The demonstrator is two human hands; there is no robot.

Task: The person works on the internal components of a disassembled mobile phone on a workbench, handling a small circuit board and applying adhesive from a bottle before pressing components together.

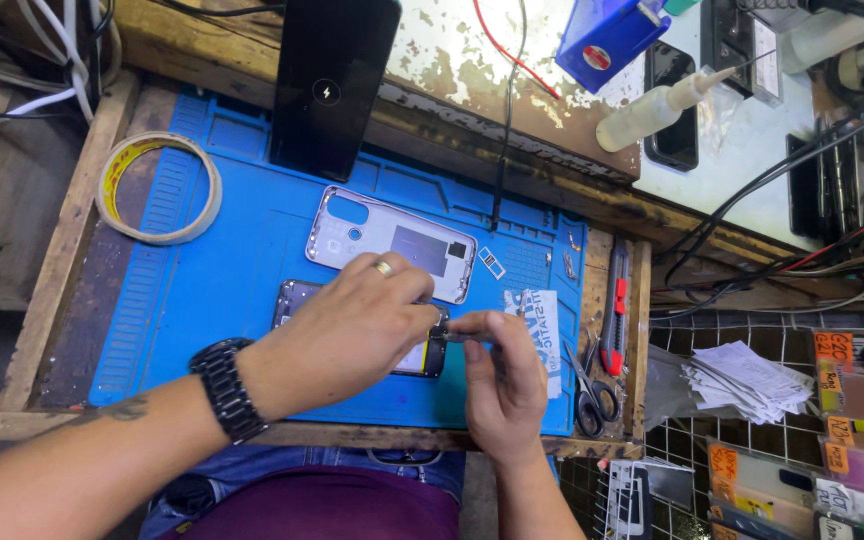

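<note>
Left hand (352, 335), ringed and wrist-watched, pressed down over an opened phone (297, 300) on the blue work mat (202, 290), fingers curled on the phone's near end, seemingly to pin it flat against the mat. Right hand (502, 385) just beside it, thumb and forefinger pinched together on a small dark tool (455, 337), tip aimed at the phone's end under the left fingertips; exact kind of tool too small to tell. Both hands closed then, one clamped on the phone, one on the tool, nearly touching over the same spot. Detached back cover (392, 242), pale and turned inside up, laid just beyond the phone, probably parked there within reach and out of the way. A second dark phone (332, 85) propped upright at the mat's far edge, a charging mark on its screen. Roll of tape (159, 187) lying flat at the mat's left corner, well apart from the hands. Wooden tray rim (42, 300) framing the mat; in the narrow strip along its right side, a red utility knife (614, 320) and scissors (592, 395), lined up lengthwise, likely kept off the working surface. Small squeeze bottle (657, 105) lying tilted on the bench behind, nozzle toward the right.
</note>
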